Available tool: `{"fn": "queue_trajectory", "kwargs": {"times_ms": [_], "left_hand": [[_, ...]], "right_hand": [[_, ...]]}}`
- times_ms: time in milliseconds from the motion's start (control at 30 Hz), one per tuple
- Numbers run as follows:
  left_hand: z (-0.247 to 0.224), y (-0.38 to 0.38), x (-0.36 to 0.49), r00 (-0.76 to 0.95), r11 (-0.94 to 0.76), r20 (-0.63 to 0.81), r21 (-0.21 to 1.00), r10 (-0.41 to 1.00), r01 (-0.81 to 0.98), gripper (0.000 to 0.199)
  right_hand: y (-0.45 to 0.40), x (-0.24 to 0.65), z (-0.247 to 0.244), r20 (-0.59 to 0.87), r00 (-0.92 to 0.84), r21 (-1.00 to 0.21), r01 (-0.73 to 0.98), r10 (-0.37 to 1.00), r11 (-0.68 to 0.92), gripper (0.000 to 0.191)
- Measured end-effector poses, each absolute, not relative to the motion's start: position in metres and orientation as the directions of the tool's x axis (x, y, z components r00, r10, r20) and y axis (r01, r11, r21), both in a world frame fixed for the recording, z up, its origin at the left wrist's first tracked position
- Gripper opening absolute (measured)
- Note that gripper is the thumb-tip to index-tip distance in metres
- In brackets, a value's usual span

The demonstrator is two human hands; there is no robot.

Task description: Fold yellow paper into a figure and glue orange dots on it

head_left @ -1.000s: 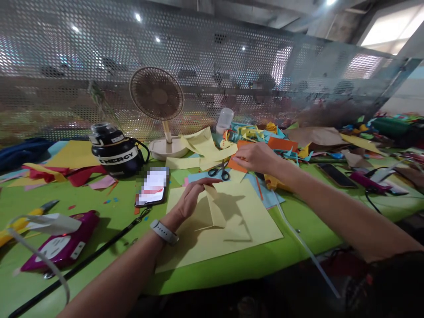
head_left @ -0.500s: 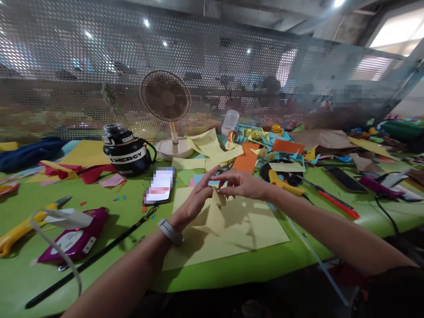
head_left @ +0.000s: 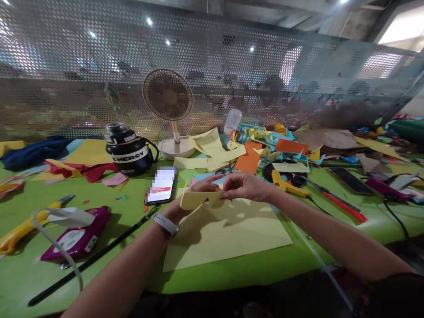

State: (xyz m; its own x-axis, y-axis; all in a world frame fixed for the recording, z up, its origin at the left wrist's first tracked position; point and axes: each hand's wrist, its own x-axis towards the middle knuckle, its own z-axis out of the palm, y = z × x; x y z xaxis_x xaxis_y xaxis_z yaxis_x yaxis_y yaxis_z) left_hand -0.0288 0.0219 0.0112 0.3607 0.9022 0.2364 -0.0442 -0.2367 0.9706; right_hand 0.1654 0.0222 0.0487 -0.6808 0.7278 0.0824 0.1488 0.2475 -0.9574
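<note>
A: Small yellow paper piece [head_left: 195, 201], centre frame! Who's got it?
B: Right hand [head_left: 247, 186], pinching its right end! Left hand [head_left: 206, 183] is behind it, grip hidden, can't tell.
A: Underneath?
B: Large yellow sheet [head_left: 245, 240], lower centre. Phone [head_left: 162, 184] left, fan [head_left: 168, 95] upper left.

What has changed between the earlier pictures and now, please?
The right hand has moved leftward from near the orange paper and now pinches the small yellow piece, which has turned crosswise. The left hand is now partly behind it. The large yellow sheet, lit phone and fan stayed put.
</note>
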Motion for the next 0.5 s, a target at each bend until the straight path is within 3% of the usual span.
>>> {"fn": "queue_trajectory", "kwargs": {"times_ms": [100,133,167,267,500], "left_hand": [[0.019,0.037,-0.041,0.290,-0.150,0.175,0.983,0.941,-0.107,0.027],[0.022,0.043,-0.046,0.192,-0.128,0.157,0.979,0.969,-0.156,0.027],[0.024,0.047,-0.051,-0.047,-0.094,0.084,0.953,0.995,-0.287,0.023],[0.027,0.055,-0.063,-0.293,-0.149,0.040,0.922,0.955,-0.357,0.019],[0.025,0.045,-0.054,-0.333,-0.229,0.128,0.931,0.934,-0.284,0.018]], "right_hand": [[0.026,0.171,0.045,0.041,-0.668,-0.939,0.228,0.743,0.257,0.025],[0.028,0.173,0.045,0.030,-0.659,-0.924,0.268,0.751,0.273,0.026],[0.030,0.175,0.044,0.026,-0.652,-0.900,0.314,0.757,0.301,0.026],[0.037,0.173,0.042,0.022,-0.649,-0.811,0.433,0.760,0.393,0.026],[0.053,0.153,0.036,0.016,-0.660,-0.678,0.545,0.751,0.493,0.022]]}}
